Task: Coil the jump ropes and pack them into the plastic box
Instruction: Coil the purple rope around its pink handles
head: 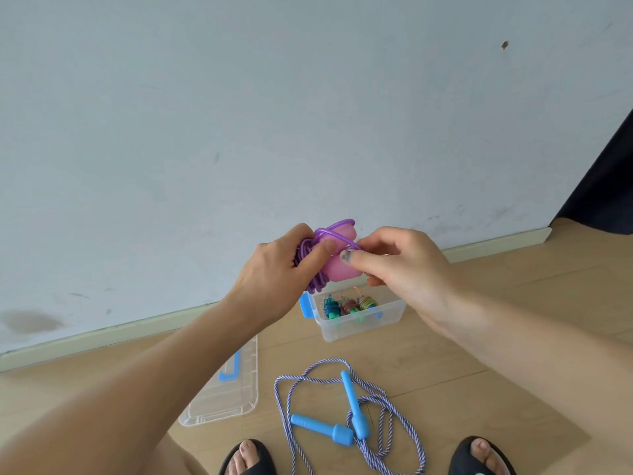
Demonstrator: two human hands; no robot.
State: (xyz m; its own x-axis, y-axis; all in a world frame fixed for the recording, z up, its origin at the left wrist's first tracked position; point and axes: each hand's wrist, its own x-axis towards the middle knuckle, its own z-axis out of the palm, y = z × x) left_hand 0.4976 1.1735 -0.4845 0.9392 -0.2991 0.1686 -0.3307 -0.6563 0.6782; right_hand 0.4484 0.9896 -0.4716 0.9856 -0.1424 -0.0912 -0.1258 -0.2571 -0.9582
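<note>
Head view: left hand (279,269) wrapped round a bundle of purple jump rope (310,269) coiled about its pink handles (339,265), thumb pressed on the pink; right hand (404,265) pinching the same bundle at its near end with thumb and curled fingers, all of it held up in front of the wall (239,114), above the box. Below, on the wooden floor (479,354): clear plastic box (359,323) with blue latches, three coiled ropes (349,305) inside; its lid (226,392) lying flat to the left. Nearer, between two sandalled feet (479,454), a blue-handled striped rope (349,416) sprawled loose.
</note>
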